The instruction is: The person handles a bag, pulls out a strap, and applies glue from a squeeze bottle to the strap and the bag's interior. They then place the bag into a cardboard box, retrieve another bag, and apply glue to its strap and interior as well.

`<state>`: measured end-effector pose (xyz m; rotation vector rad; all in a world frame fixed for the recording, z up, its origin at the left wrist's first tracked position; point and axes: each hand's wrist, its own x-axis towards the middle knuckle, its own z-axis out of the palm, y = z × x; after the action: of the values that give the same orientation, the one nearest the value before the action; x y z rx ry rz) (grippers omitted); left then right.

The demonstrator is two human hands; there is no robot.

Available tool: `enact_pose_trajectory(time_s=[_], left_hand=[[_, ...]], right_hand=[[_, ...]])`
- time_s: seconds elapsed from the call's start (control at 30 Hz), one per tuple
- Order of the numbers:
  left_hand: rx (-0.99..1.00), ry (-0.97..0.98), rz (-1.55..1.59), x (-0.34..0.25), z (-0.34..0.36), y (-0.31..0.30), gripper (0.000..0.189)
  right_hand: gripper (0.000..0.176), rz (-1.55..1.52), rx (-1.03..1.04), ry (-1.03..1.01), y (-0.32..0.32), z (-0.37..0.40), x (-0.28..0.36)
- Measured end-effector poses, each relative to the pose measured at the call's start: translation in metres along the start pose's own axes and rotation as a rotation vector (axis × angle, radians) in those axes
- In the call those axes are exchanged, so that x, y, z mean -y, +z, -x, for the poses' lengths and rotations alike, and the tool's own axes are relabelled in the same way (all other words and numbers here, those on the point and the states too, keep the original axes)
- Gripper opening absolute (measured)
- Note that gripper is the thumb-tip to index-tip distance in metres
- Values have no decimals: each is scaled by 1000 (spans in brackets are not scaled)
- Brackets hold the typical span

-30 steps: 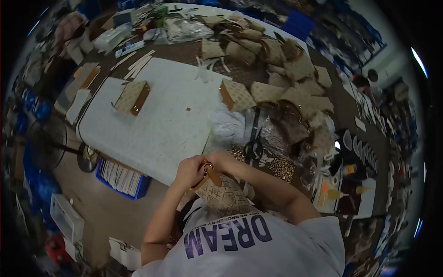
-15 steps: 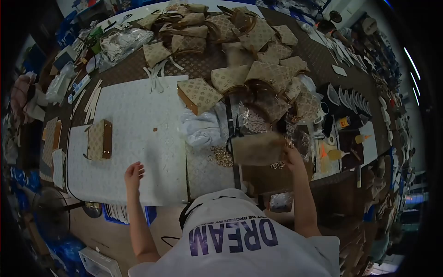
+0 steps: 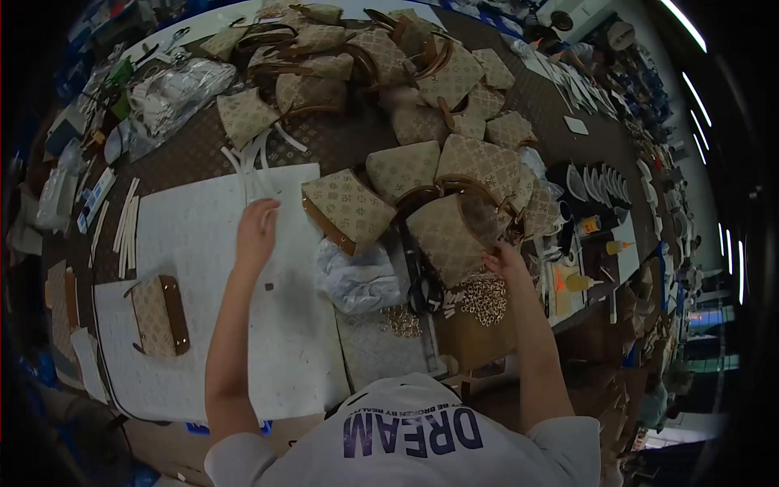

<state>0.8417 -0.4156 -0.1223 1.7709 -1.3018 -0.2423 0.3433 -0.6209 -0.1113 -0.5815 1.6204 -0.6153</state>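
Note:
My right hand (image 3: 505, 260) grips the lower right edge of a beige patterned bag piece (image 3: 450, 235) with brown trim, over the heap of similar pieces and a pile of metal rings (image 3: 483, 302). My left hand (image 3: 260, 221) reaches over the upper part of the white work surface (image 3: 219, 243), near the ends of some white strips (image 3: 253, 166). Its fingers look bent together, and what they hold, if anything, is too small to name. A small brown piece (image 3: 268, 286) lies on the white surface below it.
A finished-looking patterned bag (image 3: 160, 316) lies at the left. Crumpled white plastic (image 3: 357, 276) is in the middle. Many patterned bags (image 3: 312, 93) are heaped at the back. Glue bottles (image 3: 578, 282) stand at the right, near curved white pieces (image 3: 596, 183). Black scissors (image 3: 422, 288) lie beside the rings.
My left hand has moved up and forward to the white strips. My right hand has shifted the held piece upward onto the heap, uncovering the rings. The view has also shifted.

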Motion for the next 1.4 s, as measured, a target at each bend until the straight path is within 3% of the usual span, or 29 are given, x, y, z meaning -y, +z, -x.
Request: enact_pose_trajectory(time_s=[0.1,0.17,0.2,0.27,0.33,0.4,0.43,0.47,0.53,0.6,0.67,0.7,0.8,0.83,0.9,0.97,1.0,1.07,1.13,1.2,1.3,1.4], left_hand=[[368,-94,135,-34,-88,98,30],[367,-35,101,-26,-128,166,43],[363,-9,78,-25,-144,192,50],[504,-99,-11,-31,-172,227,63],[637,-133,-93,-32,-187,253,71],[759,-128,-169,-27,-194,261,74],[747,-118,-193,-29,-192,257,71],[726,-107,-220,-32,-190,246,67],[575,-56,-236,-33,-179,227,59],[407,-34,-281,-34,-165,194,55],[371,-148,-350,-45,-163,140,54],[364,-248,-353,-40,-164,115,54],[-11,-129,-119,20,-149,55,47],[-140,-56,-48,34,-138,30,43],[-309,-8,-6,49,-99,-29,42],[-409,-117,-90,67,-46,-90,42],[-453,-182,-150,77,-17,-118,42],[-529,-348,-297,99,41,-164,42],[-577,-536,-450,115,93,-197,42],[-594,-749,-590,124,136,-219,41],[-560,-1012,-713,132,167,-225,41],[-655,-895,-465,130,161,-212,41]], right_hand=[[46,-166,-23,-246,0,-6,-25],[51,-211,-91,-266,2,-2,-49],[51,-123,-274,-380,14,7,-60],[46,196,-380,-821,36,34,-89],[38,215,14,-973,60,52,-116],[31,4,405,-582,115,84,-114],[33,-89,422,-463,141,84,-120],[37,-181,446,-349,167,81,-121],[55,15,451,-53,209,76,-95],[70,-3,522,-294,251,68,-110],[56,291,577,-247,289,75,-117],[55,192,687,-196,302,85,-116],[51,164,898,-326,321,81,-120],[43,242,751,-678,317,70,-130],[42,362,525,-960,275,86,-101],[43,475,266,-1233,229,74,-86],[41,493,195,-1181,201,78,-69],[36,646,-116,-1269,151,60,-60],[35,703,-230,-1329,106,56,-53],[34,521,-168,-1140,84,76,-51],[30,679,-125,-1214,69,95,-66],[28,619,154,-1141,81,119,-85]])
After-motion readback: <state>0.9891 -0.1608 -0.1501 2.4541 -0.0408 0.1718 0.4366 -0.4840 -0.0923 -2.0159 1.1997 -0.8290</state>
